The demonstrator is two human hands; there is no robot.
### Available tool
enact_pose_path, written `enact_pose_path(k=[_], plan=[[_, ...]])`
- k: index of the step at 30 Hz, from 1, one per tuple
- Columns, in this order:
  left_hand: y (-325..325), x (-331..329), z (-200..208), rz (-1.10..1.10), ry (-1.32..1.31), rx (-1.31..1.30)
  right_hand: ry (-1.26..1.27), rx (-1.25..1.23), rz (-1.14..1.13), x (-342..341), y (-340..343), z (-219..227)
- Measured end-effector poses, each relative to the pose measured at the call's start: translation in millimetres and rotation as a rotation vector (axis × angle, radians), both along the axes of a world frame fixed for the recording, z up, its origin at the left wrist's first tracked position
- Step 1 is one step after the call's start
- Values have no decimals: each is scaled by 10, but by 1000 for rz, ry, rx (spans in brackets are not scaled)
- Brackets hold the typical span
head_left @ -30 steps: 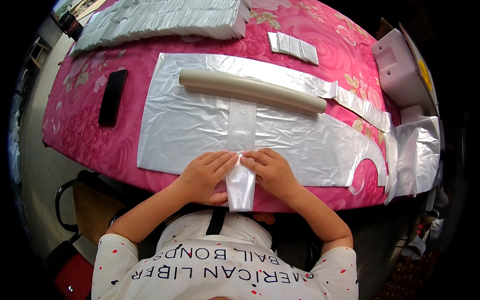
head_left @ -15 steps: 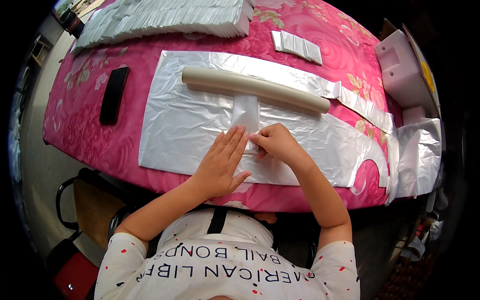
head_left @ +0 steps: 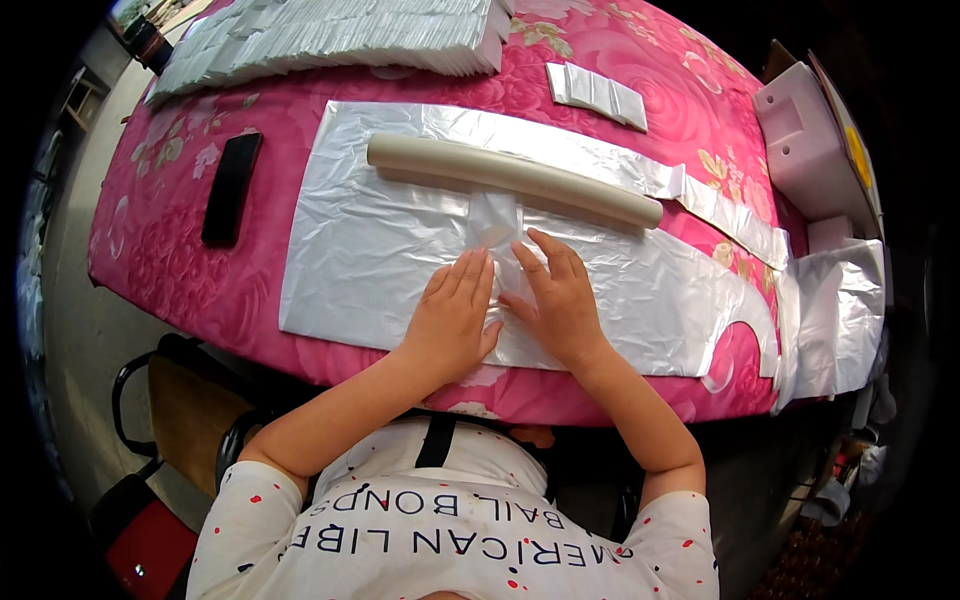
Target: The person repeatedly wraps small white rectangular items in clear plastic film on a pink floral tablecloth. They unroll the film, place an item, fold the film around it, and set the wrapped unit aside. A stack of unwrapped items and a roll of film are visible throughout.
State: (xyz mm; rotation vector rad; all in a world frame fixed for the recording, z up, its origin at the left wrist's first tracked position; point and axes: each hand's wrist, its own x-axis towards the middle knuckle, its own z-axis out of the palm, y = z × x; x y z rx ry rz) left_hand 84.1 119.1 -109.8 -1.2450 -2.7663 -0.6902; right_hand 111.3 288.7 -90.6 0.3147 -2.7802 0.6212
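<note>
A narrow folded strip of silvery plastic (head_left: 492,218) lies on a stack of large, flat plastic bags (head_left: 350,250). My left hand (head_left: 450,315) presses down on the strip's near part with its fingers stretched out side by side. Beside it, my right hand (head_left: 562,305) rests palm down with its fingers apart, the tips touching the strip's right edge. The near end of the strip is hidden under my hands. Just beyond, a beige tube (head_left: 510,180) lies across the bags and over the strip's far end.
A long row of folded plastic packets (head_left: 330,40) fills the far left. A few similar packets (head_left: 597,95) lie at the far right. A black phone-like slab (head_left: 231,190) is on the pink floral tablecloth (head_left: 170,250). White foam box (head_left: 800,130) and draped plastic (head_left: 835,320) stand right.
My right hand has gone from a pinch at the strip's edge to spread fingers laid palm down. My left hand stays nearly in place, still flat.
</note>
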Motion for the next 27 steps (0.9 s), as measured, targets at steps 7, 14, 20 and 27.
enact_pose_path(k=[7,14,20,27], plan=[[-30,-180,35,-52,113,4,-30,98,327,-240,204,-54],[-187,-302,42,-232,131,163,-15,-38,334,-242,225,-58],[-417,-118,100,-346,96,199,10,-129,395,108,93,-104],[-371,-121,162,-135,-251,222,-220,-370,112,117,100,-54]])
